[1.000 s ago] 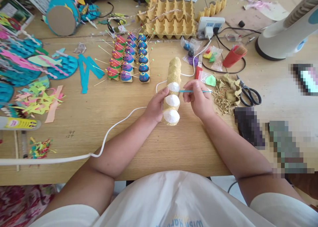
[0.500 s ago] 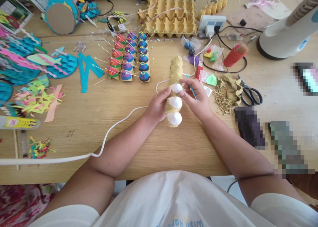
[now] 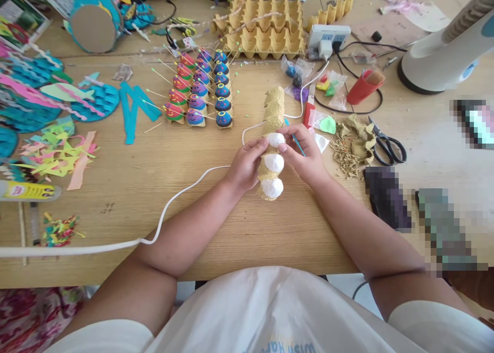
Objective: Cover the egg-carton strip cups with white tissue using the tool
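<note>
Clamping the egg-carton strip (image 3: 275, 106) with left grip (image 3: 249, 160), pointing toward one o'clock, over the surface (image 3: 216, 209) near centre. Pointing toward eleven with right grip (image 3: 301, 149), curled around a blue stick (image 3: 298, 145), hiding the stick's middle, touching the farthest white dome (image 3: 275, 139). Seeing thin sticks (image 3: 375, 77) inside a red cup (image 3: 362, 91) toward two.

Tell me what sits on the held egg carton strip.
On the strip, three white mounds sit toward the near end; farther bumps look bare. Anything under the mounds is hidden.
</note>
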